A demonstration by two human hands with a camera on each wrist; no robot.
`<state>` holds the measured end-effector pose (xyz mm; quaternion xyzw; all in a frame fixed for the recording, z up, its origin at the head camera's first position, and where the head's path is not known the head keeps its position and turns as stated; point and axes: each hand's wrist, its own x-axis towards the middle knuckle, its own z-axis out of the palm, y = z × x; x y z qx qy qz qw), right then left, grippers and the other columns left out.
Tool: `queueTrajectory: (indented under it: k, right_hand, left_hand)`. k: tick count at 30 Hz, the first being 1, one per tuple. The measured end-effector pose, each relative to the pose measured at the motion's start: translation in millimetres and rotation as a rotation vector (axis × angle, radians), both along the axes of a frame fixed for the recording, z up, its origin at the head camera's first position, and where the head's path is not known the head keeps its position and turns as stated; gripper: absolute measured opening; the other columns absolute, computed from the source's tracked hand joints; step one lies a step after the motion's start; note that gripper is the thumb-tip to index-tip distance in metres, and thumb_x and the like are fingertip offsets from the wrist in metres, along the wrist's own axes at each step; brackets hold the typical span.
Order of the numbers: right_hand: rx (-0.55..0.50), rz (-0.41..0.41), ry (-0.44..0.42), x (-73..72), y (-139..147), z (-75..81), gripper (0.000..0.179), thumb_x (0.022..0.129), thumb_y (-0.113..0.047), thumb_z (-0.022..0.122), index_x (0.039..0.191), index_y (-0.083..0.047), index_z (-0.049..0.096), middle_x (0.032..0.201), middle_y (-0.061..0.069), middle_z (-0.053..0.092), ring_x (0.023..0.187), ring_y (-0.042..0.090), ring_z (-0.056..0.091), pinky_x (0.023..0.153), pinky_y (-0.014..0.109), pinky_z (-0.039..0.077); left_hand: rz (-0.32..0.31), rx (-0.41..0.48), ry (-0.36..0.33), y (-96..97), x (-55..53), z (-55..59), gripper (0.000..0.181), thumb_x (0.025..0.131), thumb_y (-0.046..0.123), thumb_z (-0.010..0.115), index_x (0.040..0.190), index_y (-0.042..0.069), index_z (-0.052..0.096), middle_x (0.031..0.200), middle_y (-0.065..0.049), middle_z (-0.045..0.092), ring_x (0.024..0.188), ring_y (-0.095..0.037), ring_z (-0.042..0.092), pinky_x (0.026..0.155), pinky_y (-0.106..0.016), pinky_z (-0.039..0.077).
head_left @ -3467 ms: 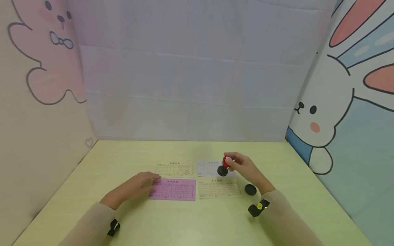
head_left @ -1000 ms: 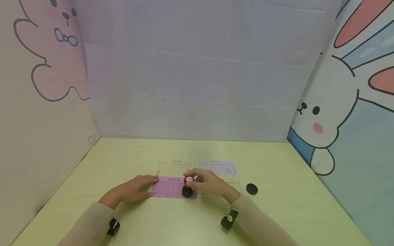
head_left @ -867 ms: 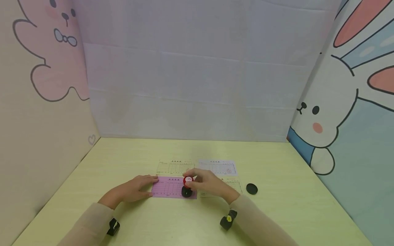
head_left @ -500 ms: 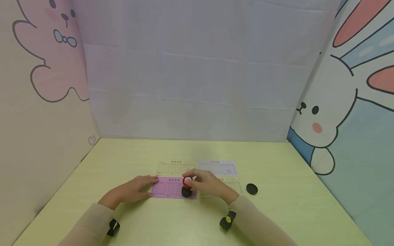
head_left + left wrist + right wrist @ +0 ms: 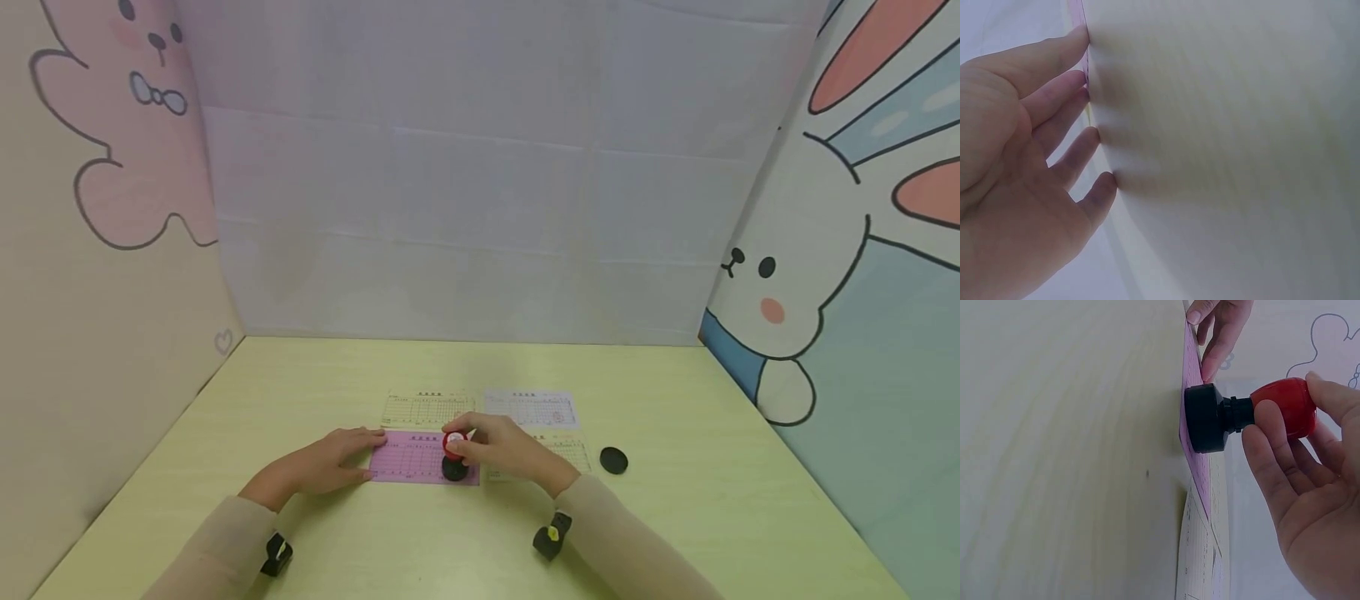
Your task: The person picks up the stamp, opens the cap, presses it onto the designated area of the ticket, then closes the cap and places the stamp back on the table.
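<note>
My right hand (image 5: 510, 446) grips a stamp (image 5: 1205, 419) by its red knob handle (image 5: 1288, 406), thumb and fingers round it. The stamp's round black base stands upright on the right part of a pink printed form (image 5: 408, 461), flat against the paper in the right wrist view. My left hand (image 5: 330, 460) rests at the left edge of that form, fingers extended and fingertips down on the paper and table. In the left wrist view these fingertips (image 5: 1107, 181) are spread apart along the surface.
Behind the pink form lie a pale yellow form (image 5: 423, 410) and a white form (image 5: 528, 408) with a faint reddish mark. Another yellow form (image 5: 570, 450) is partly under my right hand. A black round cap (image 5: 613, 461) lies right of it on the table (image 5: 450, 542).
My right hand has carried the stamp from the white form leftward and nearer, onto the pink form. A reddish mark now shows on the white form. During the last second both hands barely move.
</note>
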<state>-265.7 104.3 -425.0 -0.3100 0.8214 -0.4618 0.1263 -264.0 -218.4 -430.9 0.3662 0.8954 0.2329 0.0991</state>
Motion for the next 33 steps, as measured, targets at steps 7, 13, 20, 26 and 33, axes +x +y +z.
queueTrajectory:
  k: [7, 13, 20, 26, 33]
  right_hand:
    - [-0.017, 0.004, -0.048, -0.1, 0.2, -2.6, 0.038, 0.102, -0.03, 0.062, 0.13, -0.006, 0.064, 0.108, 0.001, 0.061, 0.084, 0.02, 0.068, 0.077, 0.034, 0.058]
    - [-0.024, 0.007, -0.059, -0.1, 0.2, -4.3, 0.039, 0.102, -0.032, 0.061, 0.132, -0.007, 0.063, 0.107, 0.0, 0.062, 0.085, 0.023, 0.068, 0.078, 0.036, 0.058]
    - [-0.025, 0.008, -0.063, 0.9, -0.7, -3.3, 0.038, 0.102, -0.029, 0.06, 0.131, -0.005, 0.063, 0.106, 0.001, 0.062, 0.085, 0.027, 0.067, 0.075, 0.037, 0.057]
    - [-0.011, 0.015, -0.054, 1.8, -2.1, 0.1, 0.037, 0.103, -0.027, 0.059, 0.131, -0.003, 0.061, 0.105, 0.0, 0.062, 0.086, 0.024, 0.067, 0.075, 0.036, 0.058]
    - [0.003, 0.008, -0.047, 1.5, -1.9, 1.4, 0.037, 0.103, -0.027, 0.059, 0.13, -0.003, 0.062, 0.103, -0.001, 0.062, 0.084, 0.019, 0.067, 0.072, 0.028, 0.055]
  left_hand:
    - [0.002, -0.002, -0.002, 0.0, 0.1, 0.5, 0.055, 0.097, 0.017, 0.066, 0.142, -0.01, 0.048, 0.148, -0.029, 0.044, 0.136, -0.053, 0.036, 0.109, -0.066, 0.029]
    - [0.004, -0.003, -0.005, -0.3, 0.5, 0.7, 0.055, 0.097, 0.017, 0.065, 0.142, -0.01, 0.048, 0.148, -0.029, 0.043, 0.136, -0.054, 0.035, 0.109, -0.066, 0.028]
    - [-0.006, 0.006, 0.009, -0.8, 0.3, -0.1, 0.055, 0.097, 0.017, 0.065, 0.141, -0.011, 0.048, 0.147, -0.03, 0.044, 0.135, -0.054, 0.036, 0.108, -0.066, 0.029]
    - [-0.016, 0.011, 0.021, -1.2, -0.4, -0.8, 0.054, 0.097, 0.017, 0.065, 0.139, -0.013, 0.049, 0.146, -0.031, 0.044, 0.134, -0.055, 0.037, 0.108, -0.067, 0.029]
    - [-0.016, 0.018, 0.015, 0.3, -1.2, -0.2, 0.054, 0.097, 0.016, 0.066, 0.139, -0.013, 0.049, 0.146, -0.032, 0.044, 0.134, -0.057, 0.036, 0.108, -0.067, 0.028]
